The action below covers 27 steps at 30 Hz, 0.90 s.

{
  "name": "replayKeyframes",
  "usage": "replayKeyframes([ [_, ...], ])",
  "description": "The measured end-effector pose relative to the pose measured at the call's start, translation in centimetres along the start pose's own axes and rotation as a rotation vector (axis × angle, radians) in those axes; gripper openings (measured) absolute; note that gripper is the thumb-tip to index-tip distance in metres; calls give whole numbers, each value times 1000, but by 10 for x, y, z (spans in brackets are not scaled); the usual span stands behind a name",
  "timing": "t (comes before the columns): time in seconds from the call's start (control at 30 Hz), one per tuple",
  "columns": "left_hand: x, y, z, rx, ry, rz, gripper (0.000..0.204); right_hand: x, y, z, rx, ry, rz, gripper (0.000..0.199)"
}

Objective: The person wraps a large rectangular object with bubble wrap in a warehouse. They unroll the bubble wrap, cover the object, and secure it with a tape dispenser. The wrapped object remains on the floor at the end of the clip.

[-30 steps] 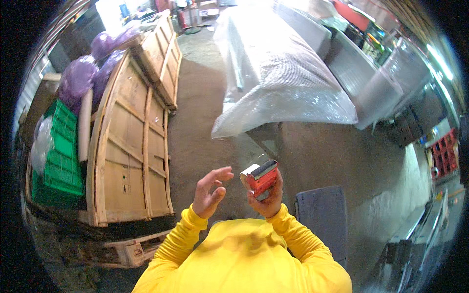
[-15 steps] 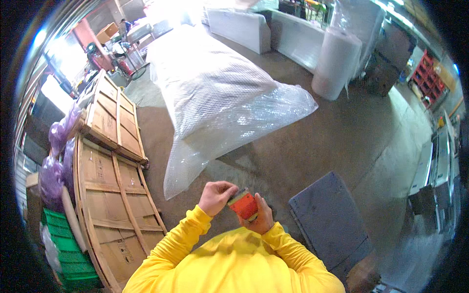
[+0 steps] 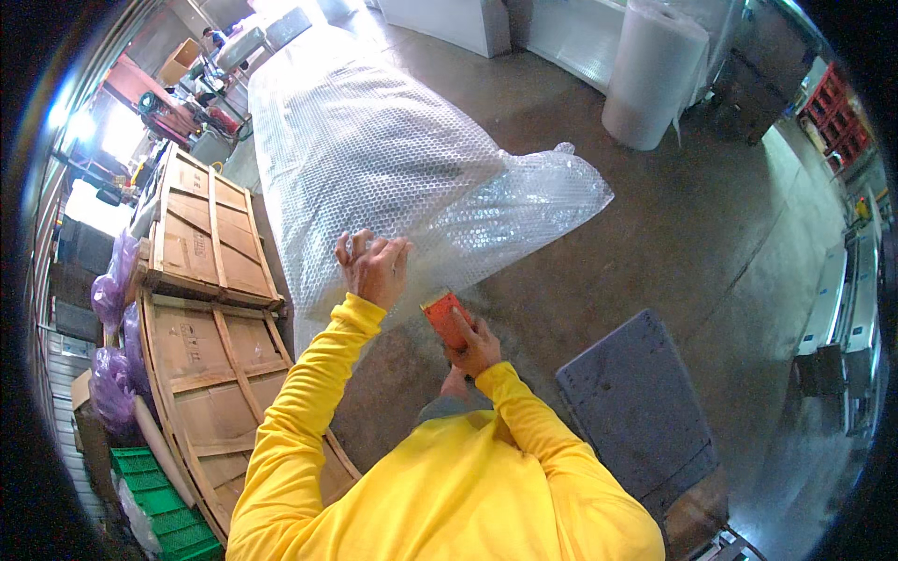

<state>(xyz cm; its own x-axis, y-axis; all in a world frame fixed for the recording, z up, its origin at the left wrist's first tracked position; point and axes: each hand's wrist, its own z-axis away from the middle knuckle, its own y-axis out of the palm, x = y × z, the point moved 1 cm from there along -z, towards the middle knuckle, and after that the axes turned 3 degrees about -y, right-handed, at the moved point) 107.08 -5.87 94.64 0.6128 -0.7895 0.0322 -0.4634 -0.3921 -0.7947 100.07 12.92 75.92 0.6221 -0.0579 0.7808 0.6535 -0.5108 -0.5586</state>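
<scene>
My right hand (image 3: 478, 350) grips a small orange-red, boxy object (image 3: 443, 316) with a yellowish edge; its exact kind is unclear. Raised ahead of me, my left hand (image 3: 376, 271) has bent fingers spread apart and nothing visible in them. It appears over the near end of a long load covered in clear bubble wrap (image 3: 374, 131); whether it touches the wrap I cannot tell. The wrap's loose corner (image 3: 561, 192) spreads out to the right across the floor.
Wood-framed cardboard crates (image 3: 210, 360) line the left side, beside a green plastic crate (image 3: 164, 505) and purple plastic wrap (image 3: 112, 379). A dark grey slab (image 3: 641, 402) lies at right. A bubble wrap roll (image 3: 655, 79) stands upright farther back. Another person (image 3: 215, 37) is far left.
My left hand has left the orange-red object and reached forward over the bubble wrap. My right hand, still gripping the object, has moved slightly forward. The view has shifted toward the wrapped load.
</scene>
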Motion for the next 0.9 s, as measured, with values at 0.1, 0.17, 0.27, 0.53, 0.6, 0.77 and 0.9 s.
replayKeyframes([
  [0.1,9,21,-5,-36,-30,-35,17,-12,23,-32,-14,-6,-4,87],
  [0.17,16,28,-5,-17,-81,15,24,-18,35,-45,-55,-45,16,87],
  [0.27,25,35,-6,107,-212,145,32,-27,47,-55,-59,-69,29,87],
  [0.53,33,39,-22,136,-333,217,33,-44,59,-58,90,29,79,89],
  [0.6,33,41,-24,134,-354,220,33,-47,61,-54,104,45,96,88],
  [0.77,34,38,-23,-41,-275,239,24,-60,69,-43,387,385,180,84],
  [0.9,23,35,8,-175,15,682,15,-68,72,-46,357,345,165,87],
])
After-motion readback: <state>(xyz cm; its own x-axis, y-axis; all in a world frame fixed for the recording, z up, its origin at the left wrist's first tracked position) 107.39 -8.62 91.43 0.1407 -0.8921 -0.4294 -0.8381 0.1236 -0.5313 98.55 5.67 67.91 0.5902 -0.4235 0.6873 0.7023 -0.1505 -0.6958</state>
